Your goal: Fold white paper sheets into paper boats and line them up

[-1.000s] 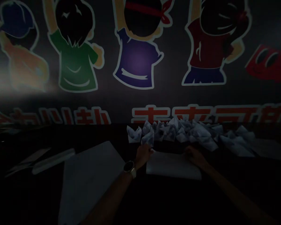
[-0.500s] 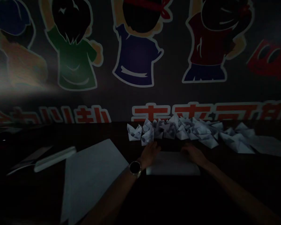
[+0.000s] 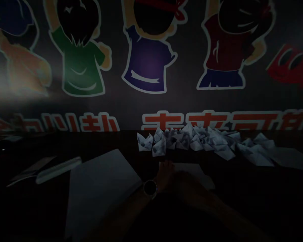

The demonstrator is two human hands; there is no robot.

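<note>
A folded sheet of white paper [image 3: 193, 169] lies on the dark table in front of me, its right and upper parts showing. My left hand [image 3: 166, 174], with a watch [image 3: 150, 188] on the wrist, rests on the sheet's left side, fingers stretched forward and flat. Close beside it, my right hand [image 3: 187, 183] lies over the sheet's lower middle, dark and blurred, so its fingers cannot be made out. The sheet's near edge is mostly hidden beneath both hands.
Behind the sheet stand many folded paper boats [image 3: 212, 139]. A stack of white paper [image 3: 101, 188] lies to the left, beside a long pale object [image 3: 59, 169]. At the far right is another sheet [image 3: 293, 158]. A wall with painted cartoon figures [image 3: 146, 64] rises behind the table.
My right hand has moved left and nearer to me, from the sheet's upper right corner to beside my left hand. My left hand has shifted slightly nearer to me. The picture is darker around the hands.
</note>
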